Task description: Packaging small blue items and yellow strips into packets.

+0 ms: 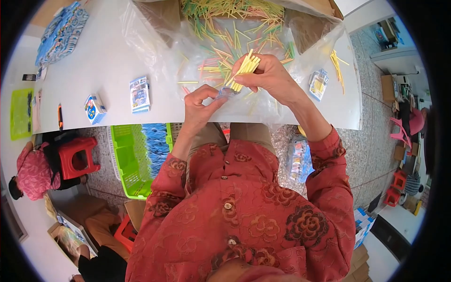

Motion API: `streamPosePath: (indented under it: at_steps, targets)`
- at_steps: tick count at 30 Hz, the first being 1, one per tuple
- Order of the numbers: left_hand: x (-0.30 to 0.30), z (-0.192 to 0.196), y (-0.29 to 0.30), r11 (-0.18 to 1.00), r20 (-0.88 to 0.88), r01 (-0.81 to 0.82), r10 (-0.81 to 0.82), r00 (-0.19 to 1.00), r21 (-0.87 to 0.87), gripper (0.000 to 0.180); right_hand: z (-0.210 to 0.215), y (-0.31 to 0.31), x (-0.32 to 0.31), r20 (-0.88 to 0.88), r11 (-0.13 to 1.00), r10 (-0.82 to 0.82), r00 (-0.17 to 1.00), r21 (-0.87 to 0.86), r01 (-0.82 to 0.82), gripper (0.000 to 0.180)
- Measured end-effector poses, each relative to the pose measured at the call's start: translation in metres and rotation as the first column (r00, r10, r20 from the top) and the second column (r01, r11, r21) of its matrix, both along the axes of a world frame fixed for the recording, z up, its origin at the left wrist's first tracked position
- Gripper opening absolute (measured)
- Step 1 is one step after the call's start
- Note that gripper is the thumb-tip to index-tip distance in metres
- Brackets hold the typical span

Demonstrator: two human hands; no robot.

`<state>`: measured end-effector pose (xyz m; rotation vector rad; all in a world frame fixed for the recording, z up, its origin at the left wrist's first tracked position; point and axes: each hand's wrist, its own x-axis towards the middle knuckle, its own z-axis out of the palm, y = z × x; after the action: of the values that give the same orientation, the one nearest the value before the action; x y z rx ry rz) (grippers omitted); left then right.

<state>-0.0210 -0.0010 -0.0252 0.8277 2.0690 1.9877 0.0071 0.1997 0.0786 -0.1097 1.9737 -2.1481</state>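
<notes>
My right hand (275,79) grips a bundle of thin yellow sticks (246,70) between thumb and fingers, over the table's front part. Their lower ends meet the mouth of a small blue-and-clear packet (227,92); how far inside they reach is hard to see. My left hand (199,107) pinches that packet at its side. Just beyond both hands, loose yellow, pink and green sticks (225,58) lie scattered on clear plastic sheeting (155,42). A large heap of the same sticks (235,10) fills the far end of the sheeting.
Small blue-and-white packs stand left (140,95) and far left (95,109); another pack (318,84) lies right beside stray yellow sticks (337,70). An orange-and-black cutter (60,116) lies near the left edge. Below, a green basket (128,162) holds blue packaging. Other people sit around.
</notes>
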Motion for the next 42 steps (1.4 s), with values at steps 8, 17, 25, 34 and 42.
streamPosePath:
  at_steps: [8, 17, 25, 34, 42]
  targets:
    - [0.000, 0.010, -0.003, 0.995, -0.049, -0.002, -0.003, 0.999, -0.103, 0.009, 0.002, -0.001, -0.002, -0.010, 0.984, 0.030, 0.999, 0.173, -0.028, 0.010]
    - [-0.001, 0.001, -0.003, 0.994, 0.155, 0.028, -0.045, 0.987, 0.110, 0.009, 0.001, -0.006, 0.000, -0.127, 0.970, 0.084, 0.988, 0.238, -0.051, 0.009]
    - [-0.002, 0.012, 0.002, 0.998, -0.032, 0.001, -0.003, 0.999, -0.067, 0.008, 0.003, -0.008, -0.001, -0.205, 0.914, 0.100, 0.974, 0.405, -0.009, 0.012]
    - [-0.001, 0.017, 0.007, 0.994, 0.247, 0.060, -0.082, 0.966, 0.096, 0.015, 0.014, -0.008, -0.002, -0.291, 0.813, 0.093, 0.952, 0.574, 0.096, 0.015]
    - [-0.003, 0.022, 0.008, 0.977, 0.365, 0.069, -0.141, 0.920, 0.203, 0.018, -0.007, -0.016, -0.003, -0.444, 0.881, 0.101, 0.890, 0.456, 0.128, 0.024]
